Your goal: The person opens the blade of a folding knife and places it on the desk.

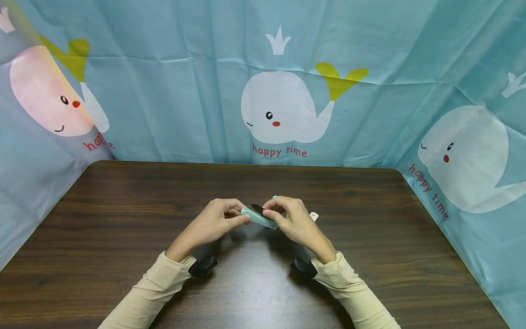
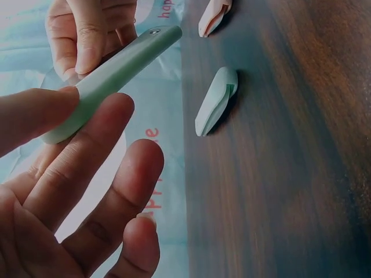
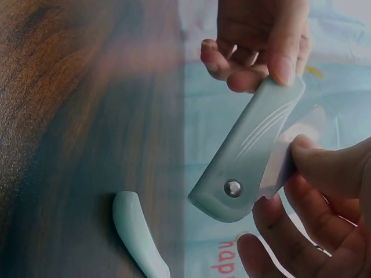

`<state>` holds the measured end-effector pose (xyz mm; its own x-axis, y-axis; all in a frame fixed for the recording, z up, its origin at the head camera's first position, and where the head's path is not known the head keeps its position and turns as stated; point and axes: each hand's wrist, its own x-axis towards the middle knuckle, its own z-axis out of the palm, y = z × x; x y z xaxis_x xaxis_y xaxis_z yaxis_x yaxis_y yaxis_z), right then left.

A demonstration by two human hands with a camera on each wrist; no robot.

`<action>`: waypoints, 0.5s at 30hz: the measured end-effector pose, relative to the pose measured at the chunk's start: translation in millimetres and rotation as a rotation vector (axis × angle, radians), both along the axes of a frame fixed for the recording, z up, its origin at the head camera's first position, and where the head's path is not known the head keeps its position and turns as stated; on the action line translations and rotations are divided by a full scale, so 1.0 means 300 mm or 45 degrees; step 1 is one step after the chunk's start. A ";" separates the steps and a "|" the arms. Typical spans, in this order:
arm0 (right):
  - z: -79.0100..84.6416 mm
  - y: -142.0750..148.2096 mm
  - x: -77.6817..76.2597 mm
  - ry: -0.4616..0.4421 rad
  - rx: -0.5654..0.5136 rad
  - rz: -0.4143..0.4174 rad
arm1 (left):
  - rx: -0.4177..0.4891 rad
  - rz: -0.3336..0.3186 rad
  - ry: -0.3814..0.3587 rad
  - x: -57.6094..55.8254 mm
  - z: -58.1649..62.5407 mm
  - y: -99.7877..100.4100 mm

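Observation:
A mint-green folding knife (image 1: 258, 219) is held above the table between both hands, its blade (image 3: 307, 126) swung partly out of the handle. My left hand (image 1: 215, 220) pinches the handle's far end from the pivot between thumb and fingers. The other left fingers spread loosely below it in the left wrist view. My right hand (image 1: 293, 221) pinches the flat of the blade between thumb and fingers. Near the right hand, a silver pivot rivet (image 3: 233, 188) shows at the handle's other end. Much of the blade is hidden by the handle and fingers in the head view.
On the dark wooden table (image 1: 123, 219) lie a second mint-green folding knife (image 2: 217, 101) and a pink one (image 2: 214, 17); the right hand partly covers them in the head view. A light blue curtain (image 1: 164, 100) with whale prints hangs around the table's back and sides.

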<state>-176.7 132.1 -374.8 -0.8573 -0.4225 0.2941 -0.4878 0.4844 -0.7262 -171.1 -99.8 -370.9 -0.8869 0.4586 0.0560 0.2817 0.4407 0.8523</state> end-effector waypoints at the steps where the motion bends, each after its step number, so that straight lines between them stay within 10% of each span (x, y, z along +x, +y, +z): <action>1: 0.001 0.001 0.000 -0.007 -0.002 0.001 | 0.000 0.002 0.002 0.001 0.002 0.001; 15: -0.002 -0.002 -0.003 0.004 -0.009 0.060 | 0.003 -0.017 -0.023 0.010 -0.005 0.010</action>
<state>-177.5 131.4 -375.4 -0.8355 -0.4606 0.2997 -0.5124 0.4557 -0.7279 -168.1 -96.9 -372.3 -0.8817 0.4700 0.0415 0.2721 0.4348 0.8584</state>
